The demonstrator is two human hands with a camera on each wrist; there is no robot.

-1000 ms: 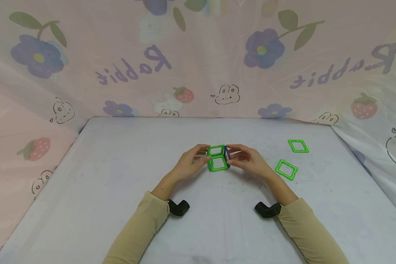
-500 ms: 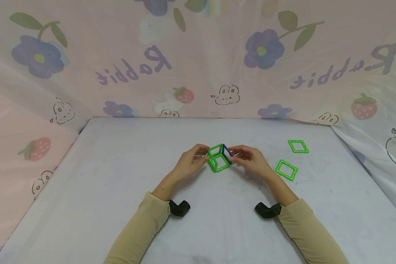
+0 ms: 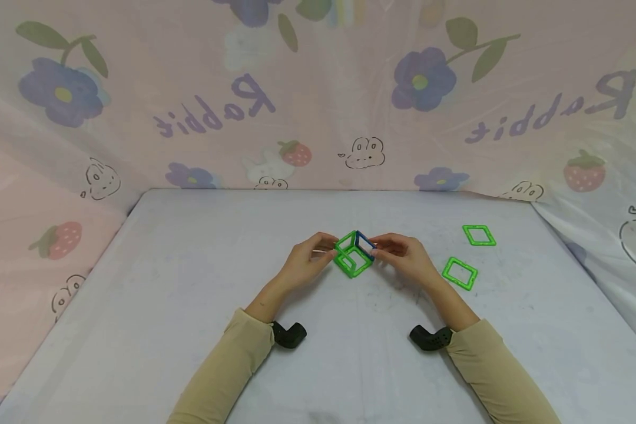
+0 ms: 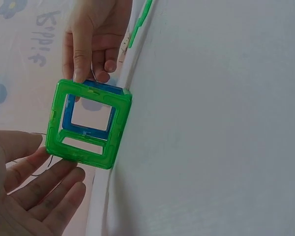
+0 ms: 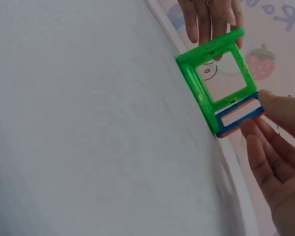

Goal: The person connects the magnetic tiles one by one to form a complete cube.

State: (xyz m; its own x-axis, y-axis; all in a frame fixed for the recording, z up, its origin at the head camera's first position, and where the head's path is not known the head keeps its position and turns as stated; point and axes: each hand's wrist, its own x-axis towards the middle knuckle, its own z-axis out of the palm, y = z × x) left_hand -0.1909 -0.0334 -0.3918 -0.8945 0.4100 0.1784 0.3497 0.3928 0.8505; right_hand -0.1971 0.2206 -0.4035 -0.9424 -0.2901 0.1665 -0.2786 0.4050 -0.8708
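Observation:
In the head view, a partly built box of square magnetic tiles [image 3: 353,262] sits on the table between both hands. Its base and two sides are green. The remaining visible side is a blue magnetic tile [image 3: 365,245], edged with orange in the right wrist view. The left hand [image 3: 308,260] holds the green tile on the left, thumb in front and fingers beyond. On the opposite side, the right hand [image 3: 404,252] pinches the blue tile between thumb and fingers. Through the green frame [image 4: 115,135] in the left wrist view, the blue tile shows behind.
Two loose green magnetic tiles lie flat to the right: one farther back [image 3: 479,235], one nearer [image 3: 460,273] beside the right forearm. A printed cloth [image 3: 318,118] rises behind the white table [image 3: 201,247]. Black curved devices [image 3: 290,335] sit at both wrists.
The tile box has turned counterclockwise as seen from above, so a base corner now points toward the person. The blue side has swung toward the back. Both hands stay nearly in place.

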